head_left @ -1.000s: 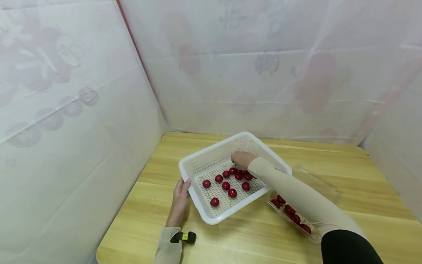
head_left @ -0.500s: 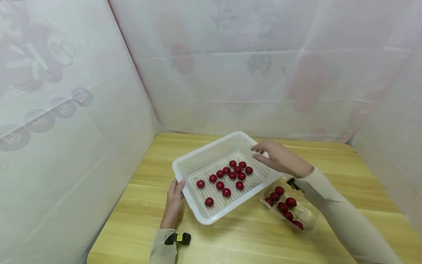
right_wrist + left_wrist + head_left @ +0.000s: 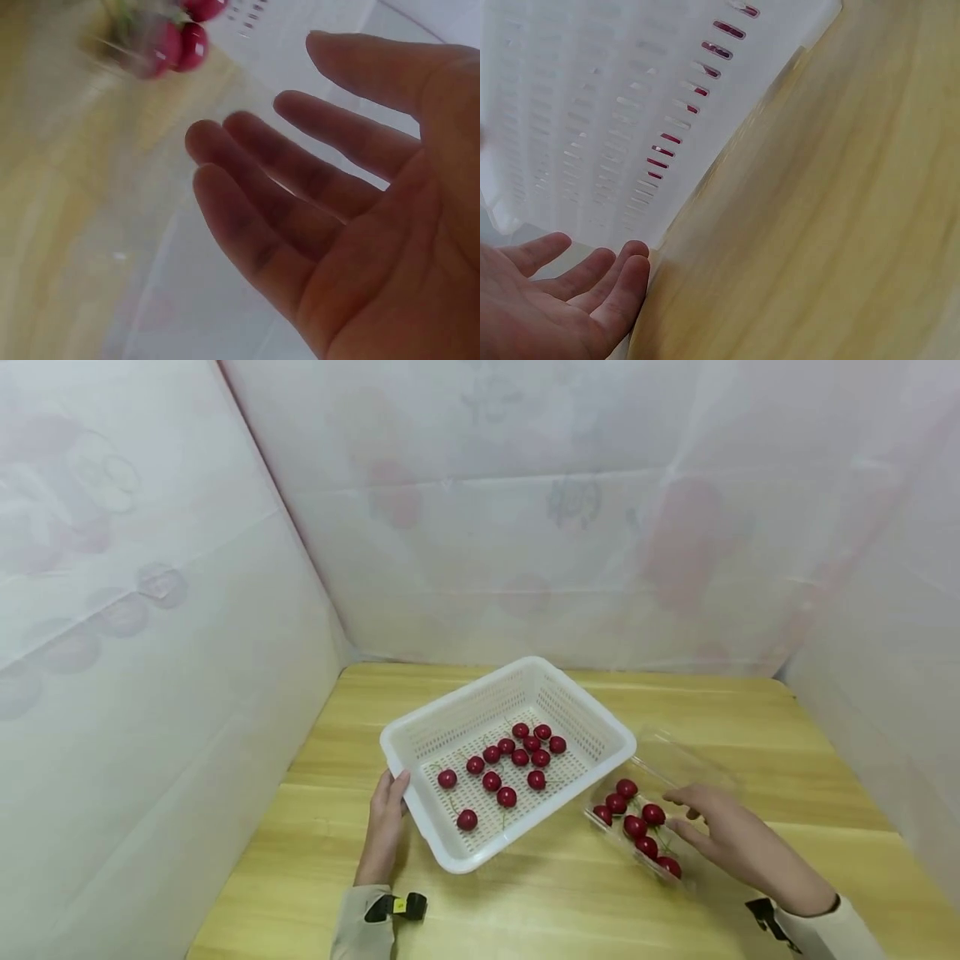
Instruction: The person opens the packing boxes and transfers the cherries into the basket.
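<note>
A white perforated plastic basket [image 3: 546,811] sits at an angle on the wooden table, with several red cherries [image 3: 507,797] spread over its floor. At its left end, my left hand [image 3: 385,827] holds the basket: the thumb lies at the rim, and in the left wrist view the fingers [image 3: 634,281] are bent by the lower side wall. More cherries [image 3: 634,827] with green stems lie in a clear plastic box [image 3: 637,857] to the basket's right. My right hand [image 3: 738,843] hovers at that box's right side, fingers spread and loosely bent, its palm bare in the right wrist view.
The box's clear lid [image 3: 690,760] lies folded back behind it on the table [image 3: 525,910]. Whitish printed sheeting [image 3: 487,568] walls in the table at the back, left and right. A black strap [image 3: 395,907] circles the left wrist.
My right hand has risen out of the basket, leaving cherries there, and swung right and nearer to the clear box. The left hand stays at the basket. The head view has shifted slightly.
</note>
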Action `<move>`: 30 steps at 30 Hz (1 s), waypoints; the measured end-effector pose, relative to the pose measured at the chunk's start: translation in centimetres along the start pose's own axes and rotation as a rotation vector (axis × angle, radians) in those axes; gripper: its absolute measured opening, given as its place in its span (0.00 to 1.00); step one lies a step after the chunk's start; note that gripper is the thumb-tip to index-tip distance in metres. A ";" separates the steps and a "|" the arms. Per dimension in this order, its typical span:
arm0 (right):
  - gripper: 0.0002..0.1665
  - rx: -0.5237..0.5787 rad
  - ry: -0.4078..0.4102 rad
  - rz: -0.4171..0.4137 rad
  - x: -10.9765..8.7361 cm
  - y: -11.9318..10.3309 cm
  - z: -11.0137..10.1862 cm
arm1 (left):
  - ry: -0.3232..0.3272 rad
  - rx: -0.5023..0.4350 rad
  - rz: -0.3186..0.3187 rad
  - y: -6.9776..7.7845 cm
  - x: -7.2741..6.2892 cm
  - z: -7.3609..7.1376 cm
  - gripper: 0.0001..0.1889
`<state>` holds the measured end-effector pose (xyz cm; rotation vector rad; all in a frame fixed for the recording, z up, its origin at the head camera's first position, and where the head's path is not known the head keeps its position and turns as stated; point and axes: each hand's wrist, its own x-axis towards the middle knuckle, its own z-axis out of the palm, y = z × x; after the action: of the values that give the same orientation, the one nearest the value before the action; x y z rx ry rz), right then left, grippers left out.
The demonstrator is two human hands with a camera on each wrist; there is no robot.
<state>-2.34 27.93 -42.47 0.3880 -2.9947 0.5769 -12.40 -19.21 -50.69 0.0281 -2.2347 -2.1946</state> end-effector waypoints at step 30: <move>0.16 -0.021 -0.033 -0.022 0.5 0.2 5.4 | -0.023 -0.019 0.019 -0.1 0.1 -0.1 0.32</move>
<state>-2.97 25.99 -47.45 0.4323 -3.0214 0.5421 -12.50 -19.33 -50.77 -0.0186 -2.2156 -2.2181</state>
